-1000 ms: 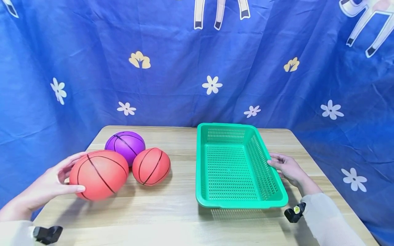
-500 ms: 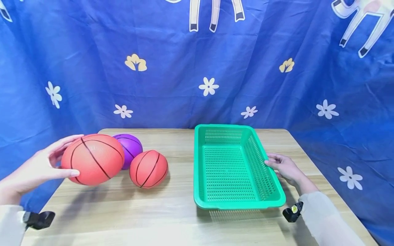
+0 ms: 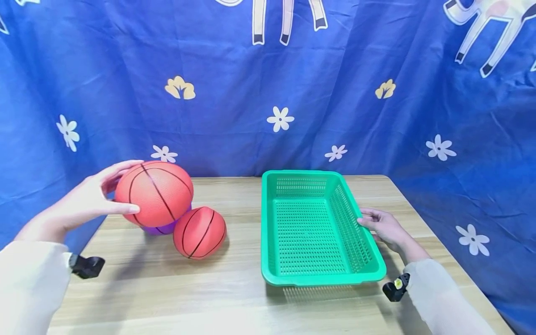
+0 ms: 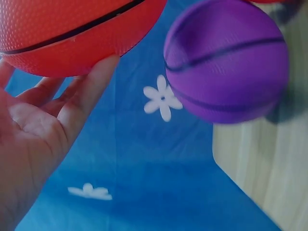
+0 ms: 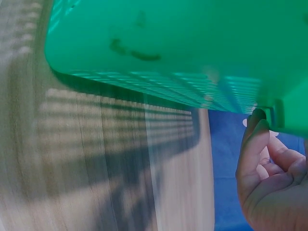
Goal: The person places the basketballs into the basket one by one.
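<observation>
My left hand [image 3: 90, 197] grips a large red toy basketball [image 3: 157, 193], thumb on the near side and fingers round the back. The ball is held up off the table and hides most of a purple ball [image 3: 161, 229] in the head view. That purple ball [image 4: 226, 62] shows almost whole in the left wrist view. A smaller red ball [image 3: 200, 232], dented on top, rests just to the right of it. On the other side, my right hand [image 3: 383, 228] pinches the right rim of a green plastic basket [image 3: 310, 279], which has holed walls and nothing inside.
The wooden table [image 3: 201, 298] carries the balls on the left and the basket on the right. Behind it and along both sides hangs a blue curtain [image 3: 226, 130] with flowers and animals.
My left hand has lifted the large red basketball, first a little left, then right and away, now in front of the purple ball. My right hand stays on the basket's rim.
</observation>
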A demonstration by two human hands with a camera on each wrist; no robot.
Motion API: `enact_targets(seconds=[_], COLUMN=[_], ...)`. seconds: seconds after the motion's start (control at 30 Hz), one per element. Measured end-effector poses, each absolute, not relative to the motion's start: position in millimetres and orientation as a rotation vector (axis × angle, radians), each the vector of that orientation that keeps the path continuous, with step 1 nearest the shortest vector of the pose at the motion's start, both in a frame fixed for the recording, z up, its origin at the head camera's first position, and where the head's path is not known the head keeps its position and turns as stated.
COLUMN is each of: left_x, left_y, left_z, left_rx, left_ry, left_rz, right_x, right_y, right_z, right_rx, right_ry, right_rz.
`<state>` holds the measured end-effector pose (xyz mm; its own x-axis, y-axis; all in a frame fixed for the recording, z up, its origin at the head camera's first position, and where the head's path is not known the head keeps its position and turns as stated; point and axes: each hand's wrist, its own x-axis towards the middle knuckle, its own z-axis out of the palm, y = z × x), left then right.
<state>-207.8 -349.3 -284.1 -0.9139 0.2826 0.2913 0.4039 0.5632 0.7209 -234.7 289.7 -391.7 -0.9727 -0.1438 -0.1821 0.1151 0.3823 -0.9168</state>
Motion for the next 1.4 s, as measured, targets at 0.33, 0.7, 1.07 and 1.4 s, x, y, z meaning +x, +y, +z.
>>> enact_targets(seconds=[0.33,0.7,1.07,1.4], left_x=[-239.5,-270.7,-299.9,-316.7], left_y=[-291.3,-230.2,-169.1,-120.5], left_z=[-276.5,-287.3,-300.3,-313.6], left_rx=[-0.616,-0.729,-0.703,-0.633], left_ry=[-2.711,-2.7,-2.633,-2.649], left_rz=[-1.345,-1.503,-1.649,-1.71], right_x=[-234.3,-238.1,-237.4,-238.1], right_y=[290.4,288.7,289.9,290.9], right_z=[-391.6,-394.6,-392.4,-391.3], right_rx=[-0.034,-0.023,-0.018,-0.013], right_ry=[2.405,2.426,2.435,2.445], right_rz=[-1.639,-1.632,-1.632,-1.624])
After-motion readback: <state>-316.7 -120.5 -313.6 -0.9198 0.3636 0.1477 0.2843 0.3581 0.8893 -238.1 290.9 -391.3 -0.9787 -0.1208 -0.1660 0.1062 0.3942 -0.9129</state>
